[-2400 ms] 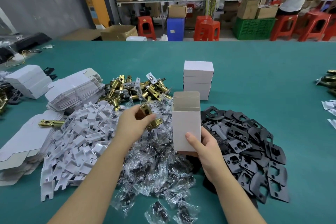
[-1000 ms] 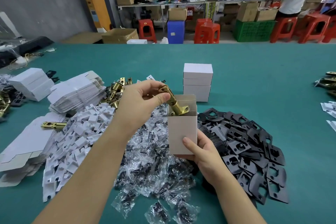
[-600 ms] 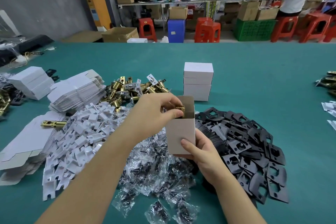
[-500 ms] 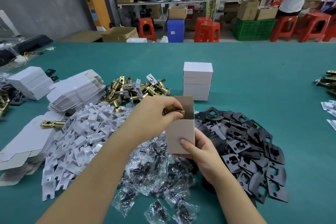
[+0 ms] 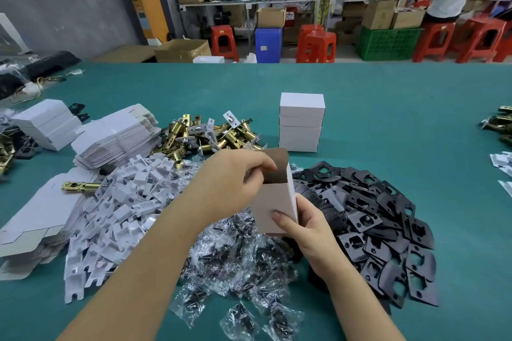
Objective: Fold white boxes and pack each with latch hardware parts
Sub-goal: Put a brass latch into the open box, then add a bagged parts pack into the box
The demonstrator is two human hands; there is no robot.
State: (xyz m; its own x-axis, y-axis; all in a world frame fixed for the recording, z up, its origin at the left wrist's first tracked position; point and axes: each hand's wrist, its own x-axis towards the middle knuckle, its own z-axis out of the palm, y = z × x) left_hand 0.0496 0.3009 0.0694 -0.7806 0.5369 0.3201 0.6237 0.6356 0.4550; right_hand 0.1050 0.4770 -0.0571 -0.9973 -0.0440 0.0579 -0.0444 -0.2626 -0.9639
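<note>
My right hand [image 5: 307,227] grips an upright white box [image 5: 273,207] from below, thumb on its front face. The top flap stands open, showing the brown inside. My left hand [image 5: 232,174] is at the box mouth with curled fingertips dipped into the opening. The brass latch is out of sight, hidden by those fingers or inside the box. Behind the hands lies a pile of brass latches [image 5: 210,135], and a stack of closed white boxes [image 5: 301,122] stands beyond.
On the green table [image 5: 388,108], black strike plates [image 5: 382,224] are heaped on the right and bagged screws [image 5: 238,257] in front. White card inserts [image 5: 119,210] and flat box blanks [image 5: 116,135] lie left. One loose latch [image 5: 80,186] rests on blanks.
My left hand carried a brass latch from the pile to the box and lowered it in; the latch tip seen earlier has dropped out of sight. The box tilted slightly.
</note>
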